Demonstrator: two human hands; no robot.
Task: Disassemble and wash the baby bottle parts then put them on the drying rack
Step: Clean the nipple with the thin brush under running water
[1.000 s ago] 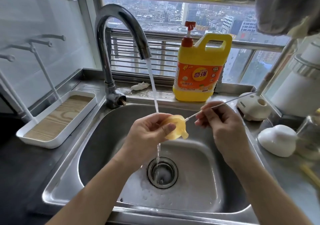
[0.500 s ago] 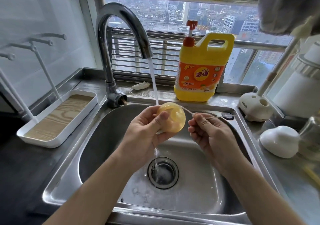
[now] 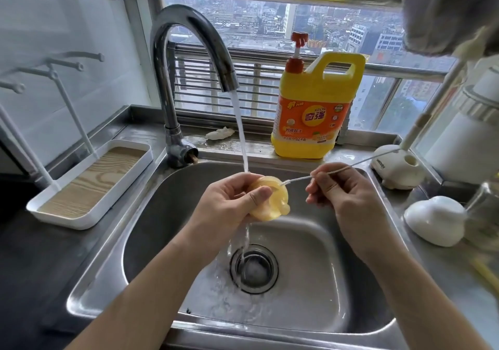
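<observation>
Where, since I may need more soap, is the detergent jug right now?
In the head view, the yellow detergent jug stands upright on the window ledge behind the sink, right of the faucet and beyond the right hand.

Home kitchen, high-rise flat. Stainless sink (image 3: 113,255) set in steel counter, gooseneck tap (image 3: 189,42) running. Dish-soap jug (image 3: 316,107) on sill at sink's far edge; barred window (image 3: 270,26) overlooks city blocks.

Yellow translucent nipple (image 3: 270,200) under running water over sink; thin brush (image 3: 337,170) tip touching it.
</observation>
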